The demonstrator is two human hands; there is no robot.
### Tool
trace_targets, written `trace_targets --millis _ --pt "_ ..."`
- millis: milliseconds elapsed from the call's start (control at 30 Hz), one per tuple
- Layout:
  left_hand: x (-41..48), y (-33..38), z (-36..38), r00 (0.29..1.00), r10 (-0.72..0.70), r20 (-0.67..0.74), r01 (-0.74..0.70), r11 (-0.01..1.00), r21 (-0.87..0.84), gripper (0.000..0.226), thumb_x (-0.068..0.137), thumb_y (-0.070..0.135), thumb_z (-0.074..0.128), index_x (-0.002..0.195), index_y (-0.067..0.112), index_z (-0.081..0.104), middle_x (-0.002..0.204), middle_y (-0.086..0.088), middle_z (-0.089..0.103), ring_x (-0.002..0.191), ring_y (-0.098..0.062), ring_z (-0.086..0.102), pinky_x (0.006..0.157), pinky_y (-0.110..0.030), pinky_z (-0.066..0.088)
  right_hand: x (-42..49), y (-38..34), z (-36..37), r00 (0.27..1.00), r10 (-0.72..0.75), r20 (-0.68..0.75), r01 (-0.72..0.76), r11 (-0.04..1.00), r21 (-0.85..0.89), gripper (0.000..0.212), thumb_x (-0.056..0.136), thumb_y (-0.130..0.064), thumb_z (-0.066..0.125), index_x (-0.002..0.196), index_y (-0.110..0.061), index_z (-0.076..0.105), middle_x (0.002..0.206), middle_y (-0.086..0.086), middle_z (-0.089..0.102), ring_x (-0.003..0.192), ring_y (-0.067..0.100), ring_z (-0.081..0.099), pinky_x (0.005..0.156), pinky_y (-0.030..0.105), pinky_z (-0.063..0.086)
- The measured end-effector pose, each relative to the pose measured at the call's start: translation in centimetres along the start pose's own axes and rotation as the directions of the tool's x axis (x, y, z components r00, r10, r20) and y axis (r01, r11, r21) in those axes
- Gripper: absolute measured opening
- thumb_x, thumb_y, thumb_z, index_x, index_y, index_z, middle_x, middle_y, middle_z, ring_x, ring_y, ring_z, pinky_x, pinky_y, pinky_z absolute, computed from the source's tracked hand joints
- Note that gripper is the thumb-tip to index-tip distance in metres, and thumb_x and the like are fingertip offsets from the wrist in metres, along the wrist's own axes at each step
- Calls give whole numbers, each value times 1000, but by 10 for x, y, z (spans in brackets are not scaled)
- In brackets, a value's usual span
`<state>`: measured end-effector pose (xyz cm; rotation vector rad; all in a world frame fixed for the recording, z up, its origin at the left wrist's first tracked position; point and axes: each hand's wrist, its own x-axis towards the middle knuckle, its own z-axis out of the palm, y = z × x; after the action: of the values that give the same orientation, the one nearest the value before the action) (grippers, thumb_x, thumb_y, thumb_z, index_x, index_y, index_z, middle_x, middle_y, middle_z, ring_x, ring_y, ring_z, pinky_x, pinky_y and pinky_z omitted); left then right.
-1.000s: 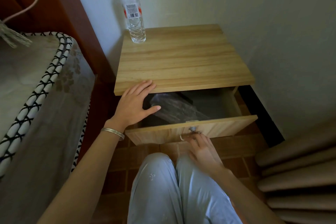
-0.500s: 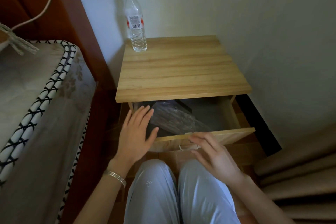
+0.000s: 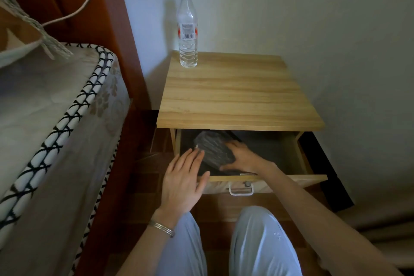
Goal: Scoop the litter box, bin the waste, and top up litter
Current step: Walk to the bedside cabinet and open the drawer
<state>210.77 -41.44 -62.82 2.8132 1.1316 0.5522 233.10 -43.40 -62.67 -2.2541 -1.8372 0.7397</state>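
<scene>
The wooden nightstand's drawer [image 3: 298,178] is pulled open in front of my knees. Inside it lies a dark, shiny roll of plastic bags [image 3: 212,149]. My right hand [image 3: 243,157] reaches into the drawer and grips the roll from the right side, fingers curled round it. My left hand [image 3: 182,182] hovers at the drawer's left front corner with straight fingers, its fingertips touching the near edge of the roll. No litter box, scoop or bin is in view.
A clear water bottle [image 3: 187,33] stands at the back left of the nightstand top [image 3: 239,96]. A mattress [image 3: 51,119] with black-and-white piping lies to the left. A white wall is behind and to the right; a cable [image 3: 89,0] runs from a socket.
My right hand left the drawer handle and went into the drawer, taking hold of the roll. My left hand moved down from the nightstand's front edge to the roll.
</scene>
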Motion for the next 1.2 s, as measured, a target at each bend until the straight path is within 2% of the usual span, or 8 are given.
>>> trace_targets --millis 133,233,367,467,633,800,1000,1200 --pt "0 -2 3 1000 11 -21 -12 999 -37 50 95 46 38 132 16 54 133 -1 56 128 -15 47 105 -35 39 17 9 11 984 93 151 -71 987 -141 97 72 -45 72 146 -33 10 153 6 12 137 37 14 109 57 21" --pt "0 -4 4 999 44 -10 -45 998 -34 51 96 47 36 135 17 51 135 0 55 129 -15 45 104 -36 40 19 5 12 986 41 160 -19 990 -137 80 80 -29 67 145 -26 20 149 10 22 132 33 31 104 47 35" --pt "0 -5 2 998 63 -2 -63 998 -29 54 95 50 36 137 17 48 137 -1 53 130 -16 44 106 -35 38 10 2 5 996 -88 -22 86 994 -70 62 83 -5 60 137 -25 38 135 3 45 117 18 49 95 31 45" --pt "0 -3 -1 998 64 13 -63 997 -33 57 95 52 35 139 17 45 141 -2 49 132 -16 42 107 -37 37 -5 3 -3 967 -202 -157 197 979 -43 51 84 -5 59 129 -26 48 127 0 52 112 14 53 93 34 47" --pt "-2 -7 -4 995 100 6 -100 992 -84 65 94 56 31 147 18 29 152 0 31 140 -14 28 112 -36 26 -43 2 -30 860 -318 -400 304 947 -100 33 85 -6 61 117 -17 62 107 -1 61 100 12 56 87 30 48" --pt "-4 -4 -9 986 159 -43 -164 967 -197 64 94 50 35 149 19 21 155 4 22 143 -10 19 116 -31 14 -85 12 -65 814 -288 -504 298 953 -64 28 82 -2 66 108 -13 68 100 1 67 93 15 61 82 32 51" --pt "-5 17 -9 959 265 -105 -281 939 -201 60 95 42 39 148 17 25 153 5 24 143 -7 17 117 -27 12 -150 23 -66 754 -242 -610 307 952 1 30 78 4 67 105 -10 69 93 0 65 89 5 57 79 14 46" --pt "-30 28 20 918 389 -77 -396 903 -164 53 95 41 40 142 17 35 149 3 32 141 -11 25 117 -32 16 -204 35 -10 768 -192 -610 307 948 88 33 79 -8 67 105 -26 64 100 -16 63 98 -6 57 84 7 43"
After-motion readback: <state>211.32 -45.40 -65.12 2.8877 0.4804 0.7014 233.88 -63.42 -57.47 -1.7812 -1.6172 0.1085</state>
